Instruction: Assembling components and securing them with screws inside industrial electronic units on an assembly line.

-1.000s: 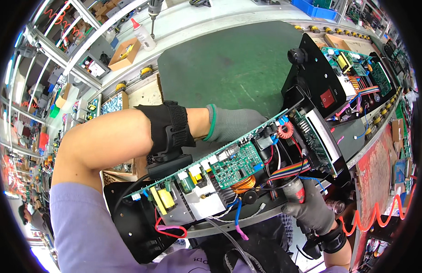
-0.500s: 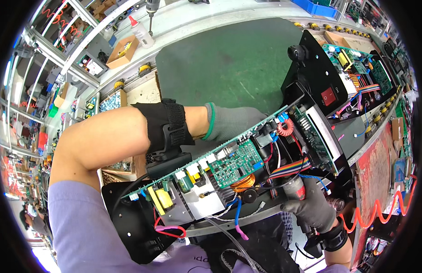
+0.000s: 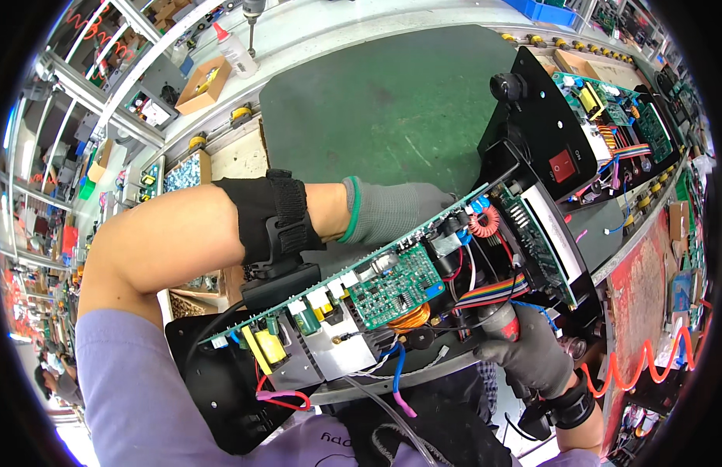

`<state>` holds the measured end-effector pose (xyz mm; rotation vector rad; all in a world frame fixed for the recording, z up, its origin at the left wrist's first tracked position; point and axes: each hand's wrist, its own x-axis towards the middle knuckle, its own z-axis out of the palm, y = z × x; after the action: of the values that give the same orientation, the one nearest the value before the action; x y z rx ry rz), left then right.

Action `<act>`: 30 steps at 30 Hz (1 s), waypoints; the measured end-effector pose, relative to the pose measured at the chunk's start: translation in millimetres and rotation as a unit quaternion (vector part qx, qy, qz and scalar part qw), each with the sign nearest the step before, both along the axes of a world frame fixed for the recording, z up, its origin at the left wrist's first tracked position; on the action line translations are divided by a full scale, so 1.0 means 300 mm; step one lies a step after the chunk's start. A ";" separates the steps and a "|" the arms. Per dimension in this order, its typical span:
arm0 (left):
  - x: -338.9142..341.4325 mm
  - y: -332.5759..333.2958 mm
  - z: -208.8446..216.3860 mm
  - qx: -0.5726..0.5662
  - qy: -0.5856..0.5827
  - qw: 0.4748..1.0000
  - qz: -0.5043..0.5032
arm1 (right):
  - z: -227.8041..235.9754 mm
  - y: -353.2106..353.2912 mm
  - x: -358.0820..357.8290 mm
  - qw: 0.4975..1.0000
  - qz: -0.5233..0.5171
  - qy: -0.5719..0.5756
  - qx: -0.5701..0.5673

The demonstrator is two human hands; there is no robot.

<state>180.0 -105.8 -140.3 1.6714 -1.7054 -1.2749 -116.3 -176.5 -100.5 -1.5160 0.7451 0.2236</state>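
Observation:
An open electronic unit with a black metal chassis (image 3: 221, 405) stands tilted in front of me, its long green circuit board (image 3: 396, 286) and wiring facing my body. My left hand (image 3: 404, 208), in a grey glove, reaches behind the board's upper edge near the far end; its fingertips are hidden there. Low on the near side, my right hand (image 3: 536, 359), in a dark glove, wraps round a red-and-dark power screwdriver (image 3: 501, 321). The tool's front points into the unit beneath a rainbow ribbon cable (image 3: 493, 292), and its tip is hidden.
A second open unit with a red switch (image 3: 562, 166) stands at the right on the roller line. Beyond my left arm lies a green mat (image 3: 376, 101). A bottle with a red tip (image 3: 235, 51) and a cardboard box (image 3: 203, 86) are at the upper left. A red coiled hose (image 3: 633, 373) hangs at the right.
The unit and my left forearm appear slightly farther left, along with a small shift of the whole view. My right hand and the screwdriver keep nearly the same place under the ribbon cable.

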 end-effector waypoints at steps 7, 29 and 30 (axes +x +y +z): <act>0.008 -0.001 -0.026 -0.085 0.019 0.995 -0.052 | 0.066 0.009 0.045 1.000 -0.001 0.010 0.021; 0.008 0.058 0.749 -0.074 0.095 0.946 0.301 | 0.062 -0.018 -0.004 0.988 0.123 -0.061 -0.069; -0.039 0.033 0.796 -0.099 0.079 0.948 0.291 | 0.071 -0.018 -0.024 0.987 0.119 -0.061 -0.088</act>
<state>168.4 -95.9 98.4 1.7160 -1.0820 -0.8918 -123.6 -181.8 -79.1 -1.7726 0.4949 0.2450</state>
